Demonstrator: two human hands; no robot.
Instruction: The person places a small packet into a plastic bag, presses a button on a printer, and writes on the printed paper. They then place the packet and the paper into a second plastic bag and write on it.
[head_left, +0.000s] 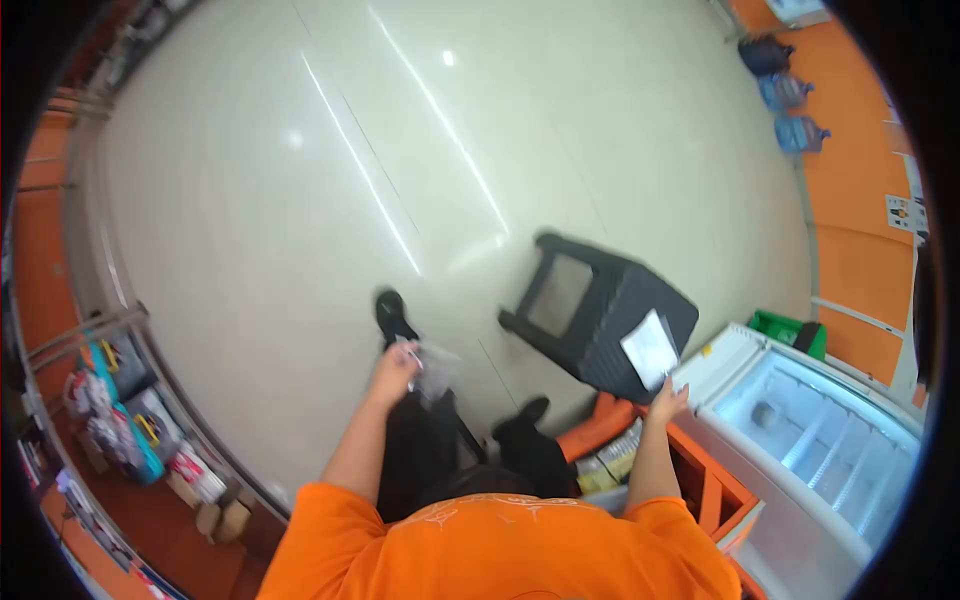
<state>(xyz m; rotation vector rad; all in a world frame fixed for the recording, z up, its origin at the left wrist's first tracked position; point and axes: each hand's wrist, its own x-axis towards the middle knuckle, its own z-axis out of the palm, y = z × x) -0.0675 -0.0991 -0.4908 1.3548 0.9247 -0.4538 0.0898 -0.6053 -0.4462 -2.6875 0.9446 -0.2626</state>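
Left hand [393,365]: closed on a clear bag [432,366], held over the floor [300,200] in front of the legs.
Right hand [668,403]: raised, fingers pinched on the lower corner of a white packet [650,348]; the packet sat against the stool [600,315].
Stool: black, tipped on its side, just ahead of the right foot [522,418].
Risk, trip: a step forward-right would likely have met the stool legs; the cause would be its position close to the feet.
Risk, drop: the packet was held by one corner only; a loose pinch could have let it fall onto the stool or into the crate [700,480].
Risk, bag: thin and slack; its contents could not be made out, so spill could not be judged.
Edge, right: orange crate touching a freezer [800,420] with a glass top; little room on that side.
Edge, left: shelves [120,410] of goods along the curved wall, well apart from the left hand.
Open room: wide bare floor ahead and to the left.
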